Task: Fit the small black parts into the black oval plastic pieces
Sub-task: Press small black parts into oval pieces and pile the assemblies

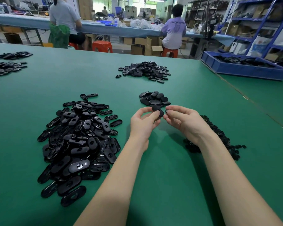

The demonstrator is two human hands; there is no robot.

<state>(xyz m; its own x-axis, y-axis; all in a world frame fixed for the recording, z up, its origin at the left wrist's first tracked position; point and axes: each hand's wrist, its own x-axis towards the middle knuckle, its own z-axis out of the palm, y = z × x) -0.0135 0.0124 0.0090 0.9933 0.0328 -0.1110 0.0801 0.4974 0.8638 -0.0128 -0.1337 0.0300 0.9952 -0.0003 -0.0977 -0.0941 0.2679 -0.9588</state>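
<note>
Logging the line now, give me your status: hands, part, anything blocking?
Left hand grips an oval piece. Right hand pinches a small part beside it, not yet fitted. Nothing in the way.

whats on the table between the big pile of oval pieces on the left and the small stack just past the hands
In the head view, only bare green table mat lies between the big pile and the small stack; no loose parts lie in that stretch.

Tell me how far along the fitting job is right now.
Possibly done: a small stack of oval pieces beyond the hands. In hand: the left hand holds an oval piece; the right hand pinches a small part beside it. Left: the big pile and the small parts.
</note>
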